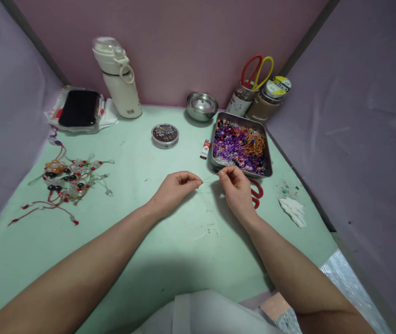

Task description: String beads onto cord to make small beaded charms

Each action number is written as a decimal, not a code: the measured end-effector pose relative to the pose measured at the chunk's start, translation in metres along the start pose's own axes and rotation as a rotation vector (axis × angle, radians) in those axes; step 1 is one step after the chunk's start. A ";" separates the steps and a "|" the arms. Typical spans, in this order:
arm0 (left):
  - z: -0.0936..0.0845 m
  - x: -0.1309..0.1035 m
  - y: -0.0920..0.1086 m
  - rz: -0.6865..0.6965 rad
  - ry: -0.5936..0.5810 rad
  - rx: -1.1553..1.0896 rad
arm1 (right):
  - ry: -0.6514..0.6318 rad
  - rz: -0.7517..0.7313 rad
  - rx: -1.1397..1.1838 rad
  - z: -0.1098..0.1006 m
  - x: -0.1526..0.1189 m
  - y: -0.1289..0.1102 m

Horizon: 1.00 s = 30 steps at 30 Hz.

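Between my two hands runs a thin, pale thread (pixel 210 179), held above the table. My left hand (pixel 180 188) pinches one part of it between thumb and forefinger. The fingertips of my right hand (pixel 234 185) are closed on the thread's other part, just in front of the bead tray. That metal tray (pixel 268 162) holds purple, clear, red and black beads and a tangle of orange-yellow cord (pixel 254 141). Red-handled scissors (pixel 258 190) lie partly hidden behind my right hand. A lighter (pixel 205 149) rests beside the tray's left side.
Strung bead pieces (pixel 67 176) lie at the left. Along the back stand a white bottle (pixel 119 83), a steel bowl (pixel 202 109), a round tin (pixel 165 135) and two jars, one holding red and yellow-handled scissors (pixel 255 76). A crumpled tissue (pixel 292 211) lies right; a black-topped packet (pixel 79 109), back left.
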State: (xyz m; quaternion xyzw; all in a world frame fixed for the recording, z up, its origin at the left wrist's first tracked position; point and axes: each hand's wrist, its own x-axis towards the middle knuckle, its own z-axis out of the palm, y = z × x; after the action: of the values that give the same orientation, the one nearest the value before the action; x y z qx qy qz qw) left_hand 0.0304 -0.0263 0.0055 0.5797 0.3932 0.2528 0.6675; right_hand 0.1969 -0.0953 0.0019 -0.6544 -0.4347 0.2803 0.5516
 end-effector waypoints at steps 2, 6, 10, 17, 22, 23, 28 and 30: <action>-0.001 0.000 0.001 0.019 0.036 0.005 | 0.007 -0.020 -0.024 0.000 0.000 0.001; -0.001 -0.002 0.004 0.031 0.079 0.052 | 0.036 -0.118 -0.134 -0.001 -0.001 0.000; -0.001 -0.002 0.005 0.042 0.078 0.085 | 0.083 -0.311 -0.280 -0.002 -0.002 -0.002; 0.000 -0.001 0.004 0.081 0.054 0.132 | -0.154 -0.432 -0.366 0.001 -0.007 -0.003; 0.001 -0.003 0.002 0.144 0.032 0.268 | -0.264 -0.324 -0.456 0.005 -0.009 -0.002; 0.000 -0.003 0.002 0.166 0.038 0.310 | -0.265 -0.314 -0.468 0.005 -0.009 -0.002; -0.003 -0.002 0.000 0.337 0.087 0.380 | -0.262 -0.313 -0.503 0.003 -0.006 -0.002; -0.005 -0.002 0.000 0.335 0.085 0.352 | -0.259 -0.312 -0.517 0.003 -0.006 -0.001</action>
State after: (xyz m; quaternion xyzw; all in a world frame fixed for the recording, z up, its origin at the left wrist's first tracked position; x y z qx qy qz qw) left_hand 0.0253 -0.0250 0.0059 0.7329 0.3571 0.3118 0.4880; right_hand 0.1912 -0.0995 0.0017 -0.6572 -0.6531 0.1537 0.3434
